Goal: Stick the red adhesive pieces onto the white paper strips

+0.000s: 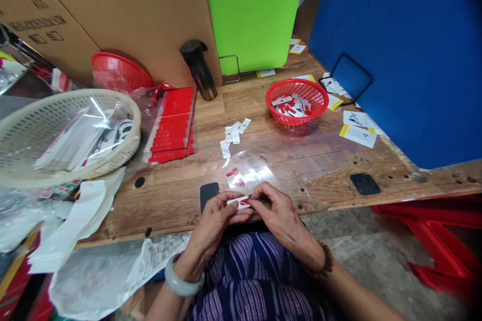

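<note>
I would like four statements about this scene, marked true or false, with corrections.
1. The left hand and the right hand touch a flat white-and-red piece. True.
2. A pale, round bangle circles the right wrist. False: the bangle circles the left wrist.
3. A round red plastic basket holds small white-and-red pieces. True.
4. A black cylindrical flask stands before the green panel. False: the flask stands before brown cardboard.
</note>
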The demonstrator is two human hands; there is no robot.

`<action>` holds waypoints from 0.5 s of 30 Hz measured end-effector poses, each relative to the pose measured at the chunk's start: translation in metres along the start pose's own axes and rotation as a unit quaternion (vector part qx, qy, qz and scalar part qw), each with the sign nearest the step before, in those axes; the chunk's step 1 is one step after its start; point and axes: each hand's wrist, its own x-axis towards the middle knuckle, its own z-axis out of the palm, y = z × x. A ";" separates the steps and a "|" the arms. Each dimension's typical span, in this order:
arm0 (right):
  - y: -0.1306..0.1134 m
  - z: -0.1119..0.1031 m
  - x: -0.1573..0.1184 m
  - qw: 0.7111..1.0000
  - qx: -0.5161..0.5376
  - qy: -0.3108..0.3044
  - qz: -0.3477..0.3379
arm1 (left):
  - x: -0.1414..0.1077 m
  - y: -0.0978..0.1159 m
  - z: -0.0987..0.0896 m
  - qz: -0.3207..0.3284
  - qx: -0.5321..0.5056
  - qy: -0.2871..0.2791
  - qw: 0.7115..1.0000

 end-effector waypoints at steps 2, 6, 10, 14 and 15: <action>-0.001 0.000 0.000 1.000 -0.002 0.001 0.000 | 0.000 0.000 0.000 0.002 -0.002 -0.003 1.000; -0.002 0.000 0.001 1.000 0.002 0.002 -0.004 | 0.001 -0.001 -0.001 0.007 -0.003 -0.005 1.000; 0.001 0.001 0.003 1.000 0.005 0.001 -0.011 | 0.003 -0.003 -0.001 0.003 0.004 0.008 1.000; 0.004 0.005 0.003 1.000 0.007 0.006 -0.014 | 0.005 -0.004 -0.001 0.018 0.020 0.024 0.999; 0.004 0.006 0.003 1.000 0.008 0.006 -0.014 | 0.005 -0.004 -0.001 0.022 0.024 0.028 0.999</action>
